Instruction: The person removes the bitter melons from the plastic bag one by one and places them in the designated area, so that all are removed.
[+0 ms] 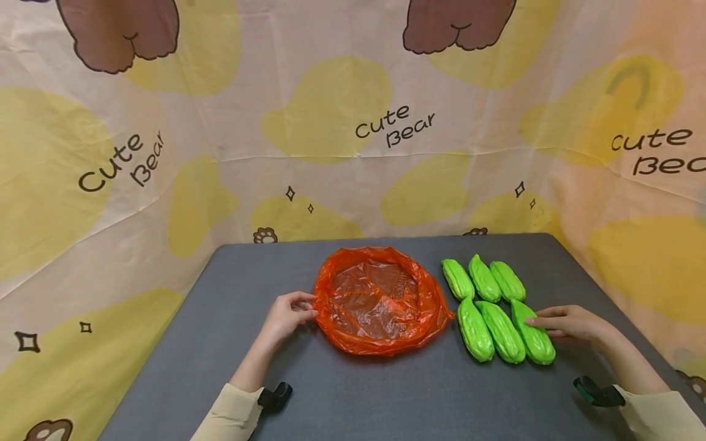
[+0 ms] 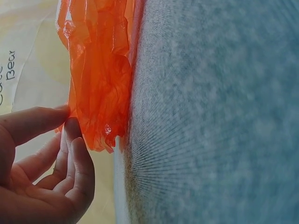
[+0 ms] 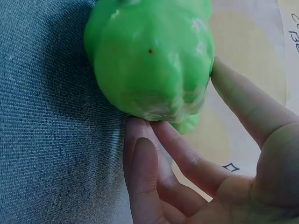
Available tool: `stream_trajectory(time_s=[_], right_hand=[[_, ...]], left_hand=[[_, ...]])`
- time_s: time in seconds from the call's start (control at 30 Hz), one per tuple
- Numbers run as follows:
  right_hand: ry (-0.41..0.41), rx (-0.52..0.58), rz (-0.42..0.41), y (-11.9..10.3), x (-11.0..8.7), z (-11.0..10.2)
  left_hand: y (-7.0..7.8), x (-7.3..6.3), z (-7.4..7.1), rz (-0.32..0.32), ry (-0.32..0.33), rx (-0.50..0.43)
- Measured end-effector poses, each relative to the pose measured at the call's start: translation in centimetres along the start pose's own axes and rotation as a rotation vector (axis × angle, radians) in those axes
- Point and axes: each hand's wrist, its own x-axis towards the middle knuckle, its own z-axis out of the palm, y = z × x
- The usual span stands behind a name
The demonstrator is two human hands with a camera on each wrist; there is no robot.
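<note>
A translucent orange plastic bag lies on the table with its mouth spread wide and its rim rolled outward. At its left side, my left hand pinches the rim between thumb and index finger. To the bag's right, several glossy green, ridged, long vegetables lie in two rows. My right hand holds the front-right green vegetable, which rests on the table. Its thumb lies on the upper side and its fingertips touch low on the near side.
The dark grey table ends at a cloth backdrop printed with "Cute Bear", which rises behind it and on both sides. A twisted tip of the bag sits close to the nearest green vegetables.
</note>
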Motion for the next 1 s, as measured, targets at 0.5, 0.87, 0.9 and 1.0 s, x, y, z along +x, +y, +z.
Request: stream_trajectory(time_s=[0.5,0.87,0.9,1.0], right_hand=[[-0.028,0.008,0.001,0.22,0.05,-0.49],[-0.032,-0.006,-0.001,0.1,0.16,-0.46],[-0.032,-0.011,-0.003,0.08,0.2,-0.43],[-0.022,-0.006,0.008,0.04,0.28,-0.21]], left_hand=[[-0.01,0.04,-0.01,-0.007,-0.001,-0.015],[0.0,0.03,-0.01,-0.006,-0.001,-0.028],[0.01,0.0,-0.03,-0.004,-0.001,-0.027],[-0.01,-0.02,-0.05,-0.005,0.001,-0.024]])
